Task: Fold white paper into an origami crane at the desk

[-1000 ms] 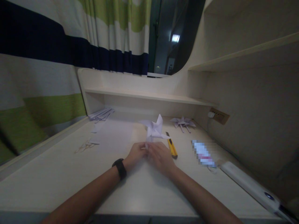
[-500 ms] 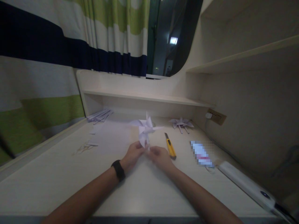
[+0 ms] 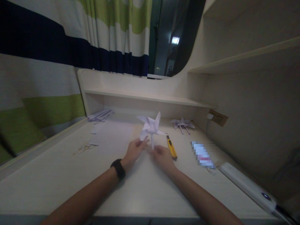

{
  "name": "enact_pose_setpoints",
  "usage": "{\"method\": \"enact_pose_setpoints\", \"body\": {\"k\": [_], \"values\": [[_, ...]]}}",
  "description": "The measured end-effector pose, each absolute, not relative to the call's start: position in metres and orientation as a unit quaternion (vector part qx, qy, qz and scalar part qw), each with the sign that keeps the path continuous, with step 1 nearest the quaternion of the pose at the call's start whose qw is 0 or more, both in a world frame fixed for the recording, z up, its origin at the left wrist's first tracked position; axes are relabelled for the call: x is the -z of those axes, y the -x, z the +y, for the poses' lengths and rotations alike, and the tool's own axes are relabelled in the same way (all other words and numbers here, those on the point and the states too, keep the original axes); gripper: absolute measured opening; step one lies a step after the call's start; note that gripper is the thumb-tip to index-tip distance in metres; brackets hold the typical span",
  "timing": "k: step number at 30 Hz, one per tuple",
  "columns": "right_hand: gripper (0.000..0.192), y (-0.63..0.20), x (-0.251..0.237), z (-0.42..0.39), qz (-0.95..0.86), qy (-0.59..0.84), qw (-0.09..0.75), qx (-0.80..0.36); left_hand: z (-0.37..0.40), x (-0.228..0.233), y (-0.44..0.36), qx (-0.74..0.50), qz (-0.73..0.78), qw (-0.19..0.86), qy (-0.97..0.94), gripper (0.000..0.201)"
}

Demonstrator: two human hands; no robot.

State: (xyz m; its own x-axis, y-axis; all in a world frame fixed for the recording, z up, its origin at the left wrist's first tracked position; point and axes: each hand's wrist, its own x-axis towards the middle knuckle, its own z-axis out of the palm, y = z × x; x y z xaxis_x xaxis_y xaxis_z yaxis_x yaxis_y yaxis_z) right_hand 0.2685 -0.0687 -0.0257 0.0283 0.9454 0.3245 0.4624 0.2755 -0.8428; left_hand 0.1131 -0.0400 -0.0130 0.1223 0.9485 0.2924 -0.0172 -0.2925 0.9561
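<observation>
A white paper pinwheel (image 3: 151, 125) stands nearly upright in front of me, on a rolled paper stick (image 3: 152, 141). My right hand (image 3: 163, 158) is closed round the lower end of that stick, pinching it between thumb and fingers. Just left of the stick is my left hand (image 3: 136, 151), its fingers stretched toward the lower left blade and apart from the stick. Whether a fingertip touches the blade, I cannot tell. A yellow utility knife (image 3: 172, 148) lies on the desk right beside my right hand.
Two paper pinwheels (image 3: 182, 124) lie at the back right. White paper sheets (image 3: 112, 134), a bundle of paper sticks (image 3: 100, 115) and thin strings (image 3: 83, 147) are on the left. A blurred phone (image 3: 202, 154) and a white power strip (image 3: 248, 184) lie on the right.
The pinwheel has turned about and tilted slightly right, baring more of its stick. My left hand has come away from the stick, while the right still grips it.
</observation>
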Motion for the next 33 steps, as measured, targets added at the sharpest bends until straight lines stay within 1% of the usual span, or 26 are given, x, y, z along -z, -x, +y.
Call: {"method": "enact_pose_setpoints", "body": {"k": [10,20,25,28,30,31,33], "values": [[0.022,-0.274,0.02,-0.068,-0.654,0.567,0.439,-0.239,-0.027,0.005,-0.093,-0.577,0.401,0.466,-0.538,0.044],[0.021,-0.277,0.025,-0.064,-0.658,0.557,0.452,-0.228,-0.039,0.003,-0.104,-0.5,0.389,0.475,-0.611,0.038],[0.022,-0.285,0.025,-0.056,-0.63,0.567,0.485,-0.216,-0.037,0.004,-0.102,-0.516,0.402,0.495,-0.573,0.046],[0.024,-0.303,0.021,-0.041,-0.595,0.59,0.511,-0.192,-0.035,0.008,-0.101,-0.516,0.419,0.504,-0.551,0.044],[0.025,-0.322,0.015,-0.029,-0.593,0.631,0.477,-0.154,-0.036,0.012,-0.103,-0.5,0.431,0.505,-0.556,0.04],[0.025,-0.332,0.011,-0.022,-0.585,0.663,0.453,-0.113,-0.037,0.013,-0.105,-0.49,0.436,0.505,-0.561,0.039],[0.026,-0.354,0.003,-0.007,-0.565,0.737,0.371,-0.019,-0.038,0.018,-0.107,-0.472,0.438,0.502,-0.577,0.038]]}}
